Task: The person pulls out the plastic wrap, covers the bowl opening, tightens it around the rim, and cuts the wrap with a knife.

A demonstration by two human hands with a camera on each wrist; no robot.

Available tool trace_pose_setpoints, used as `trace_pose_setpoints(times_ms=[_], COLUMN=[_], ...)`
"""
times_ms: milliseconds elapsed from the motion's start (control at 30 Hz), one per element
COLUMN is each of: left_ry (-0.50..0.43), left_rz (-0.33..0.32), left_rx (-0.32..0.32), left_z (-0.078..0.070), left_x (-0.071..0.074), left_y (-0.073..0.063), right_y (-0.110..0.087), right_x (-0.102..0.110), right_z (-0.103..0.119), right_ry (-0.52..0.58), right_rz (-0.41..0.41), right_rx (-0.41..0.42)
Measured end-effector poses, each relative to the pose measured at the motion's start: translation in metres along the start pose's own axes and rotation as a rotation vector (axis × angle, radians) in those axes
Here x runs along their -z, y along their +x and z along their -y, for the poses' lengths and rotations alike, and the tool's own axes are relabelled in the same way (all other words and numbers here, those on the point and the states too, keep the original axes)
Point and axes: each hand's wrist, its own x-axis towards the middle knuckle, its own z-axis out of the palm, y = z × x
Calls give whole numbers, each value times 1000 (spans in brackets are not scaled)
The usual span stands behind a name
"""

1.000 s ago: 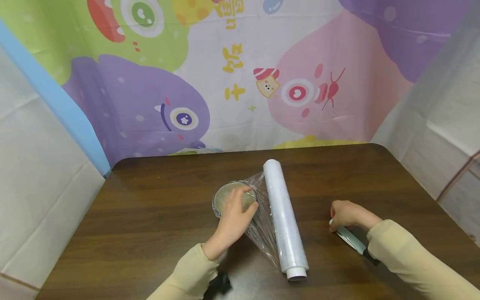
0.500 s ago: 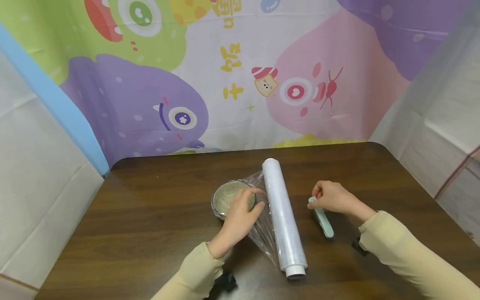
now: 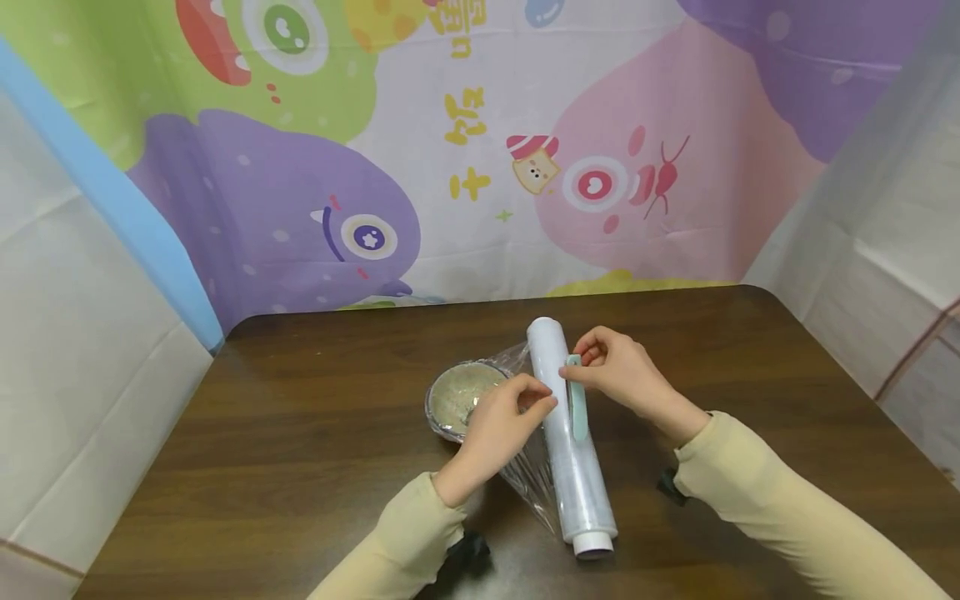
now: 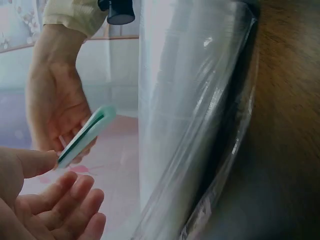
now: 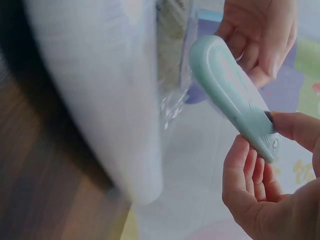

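In the head view my right hand (image 3: pixel 628 377) pinches one end of a mint-green folding knife (image 3: pixel 578 410), held over a roll of plastic wrap (image 3: pixel 583 492). The right wrist view shows thumb and fingers on the screw end of the folding knife (image 5: pixel 232 95); I see no blade out. My left hand (image 3: pixel 497 427) is between bowl and roll, fingers loosely bent, thumb apart, holding nothing. It is close to the knife, apparently not touching it. A bowl (image 3: pixel 452 398) is covered by clear film (image 3: pixel 525 475) that runs to the roll.
Everything rests on a dark wooden table (image 3: pixel 300 467). A cartoon-printed cloth (image 3: pixel 465 242) hangs behind its far edge. Pale panels (image 3: pixel 82 350) stand at the sides. A dark wrist device (image 3: pixel 467 557) hangs under the left sleeve.
My right hand has carried the folding knife left and away from me, from the right of the table to above the roll. My left hand has moved right, from over the bowl toward the roll.
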Motion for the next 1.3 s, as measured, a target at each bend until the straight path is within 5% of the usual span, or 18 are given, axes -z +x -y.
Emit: trace_pose_setpoints(times_ms=[367,667,1000,1300], left_ry=[-32,-93,-90,-111], left_rz=[-82,-175,-111,-104], left_rx=[-16,-1,-6,32], left_z=[-6,0,6,17], left_x=[-3,0,8,17], left_y=[0,0,-4,-3], right_y=[-4,-8,-12,-14], right_x=[-13,-28,-34,-30], right_z=[15,11,10,9], right_ry=[98,222,217,86], right_rz=[-48,65,98,133], right_rx=[62,90,85,165])
